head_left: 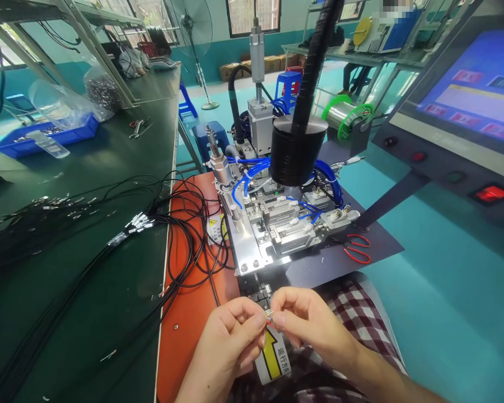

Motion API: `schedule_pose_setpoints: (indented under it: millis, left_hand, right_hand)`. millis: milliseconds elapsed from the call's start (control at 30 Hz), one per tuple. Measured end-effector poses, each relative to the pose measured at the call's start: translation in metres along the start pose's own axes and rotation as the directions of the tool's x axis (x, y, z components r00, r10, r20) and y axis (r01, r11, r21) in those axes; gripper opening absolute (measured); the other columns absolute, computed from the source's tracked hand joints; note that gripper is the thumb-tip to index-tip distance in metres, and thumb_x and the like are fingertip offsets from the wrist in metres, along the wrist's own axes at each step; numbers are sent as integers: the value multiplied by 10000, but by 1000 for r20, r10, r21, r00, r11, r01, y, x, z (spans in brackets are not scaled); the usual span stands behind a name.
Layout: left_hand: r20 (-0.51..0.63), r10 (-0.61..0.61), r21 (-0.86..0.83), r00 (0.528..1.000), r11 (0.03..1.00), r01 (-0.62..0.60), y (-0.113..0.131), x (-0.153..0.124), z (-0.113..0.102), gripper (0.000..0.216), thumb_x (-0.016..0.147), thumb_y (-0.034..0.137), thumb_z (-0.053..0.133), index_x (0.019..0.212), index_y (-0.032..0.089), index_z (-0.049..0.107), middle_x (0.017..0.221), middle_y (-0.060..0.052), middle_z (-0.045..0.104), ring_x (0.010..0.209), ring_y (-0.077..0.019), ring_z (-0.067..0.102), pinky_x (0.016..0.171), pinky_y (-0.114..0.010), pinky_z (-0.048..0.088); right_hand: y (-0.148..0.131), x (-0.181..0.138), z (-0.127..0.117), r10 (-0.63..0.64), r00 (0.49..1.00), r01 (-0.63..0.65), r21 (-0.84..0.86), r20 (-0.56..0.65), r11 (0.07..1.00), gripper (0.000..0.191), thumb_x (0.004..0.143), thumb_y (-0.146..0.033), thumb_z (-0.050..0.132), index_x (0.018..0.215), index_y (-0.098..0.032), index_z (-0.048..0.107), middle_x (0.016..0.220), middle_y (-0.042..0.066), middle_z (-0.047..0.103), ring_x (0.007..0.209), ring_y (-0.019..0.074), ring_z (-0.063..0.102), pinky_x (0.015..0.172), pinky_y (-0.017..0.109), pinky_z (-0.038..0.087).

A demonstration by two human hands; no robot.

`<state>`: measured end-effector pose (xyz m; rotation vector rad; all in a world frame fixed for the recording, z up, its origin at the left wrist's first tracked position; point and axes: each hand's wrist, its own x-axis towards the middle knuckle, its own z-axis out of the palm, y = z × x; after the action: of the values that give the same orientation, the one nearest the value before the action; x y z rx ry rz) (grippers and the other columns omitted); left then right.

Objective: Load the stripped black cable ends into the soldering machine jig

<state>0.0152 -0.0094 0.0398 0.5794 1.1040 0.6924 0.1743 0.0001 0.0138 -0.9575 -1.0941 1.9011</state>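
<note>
My left hand (237,336) is closed in a pinch at the lower middle, just in front of the machine. Between its fingertips and those of my right hand (313,319) show the thin wire ends (269,314) of a cable, pale with a bit of red. My right fingers pinch at these wires from the other side. The fingers hide most of what they hold. Close ahead stands a soldering machine (252,240) with metal clamps and blue air tubes. Black cables (189,235) lie in loops to the left, over the orange surface (185,341).
On the green table (121,313) lie bundled cables with metal connectors (140,223), a blue tray (79,131) and tools (138,127). Red-handled scissors (358,249) rest on the machine's base. A black extraction hose (298,151) hangs above; a control screen (479,89) is at right.
</note>
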Motion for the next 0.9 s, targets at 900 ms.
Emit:
schedule_pose_setpoints:
  millis: [900]
  left_hand:
    - [-152, 153, 80, 977, 987, -142, -11, -3, 10, 260, 695, 378, 735, 679, 155, 604, 450, 96, 367, 410, -27, 214, 415, -180, 135]
  right_hand:
    - [-5, -14, 14, -15, 977, -35, -231, -212, 972, 154, 756, -266, 596, 651, -172, 534, 557, -46, 469, 516, 100, 403, 488, 218, 340]
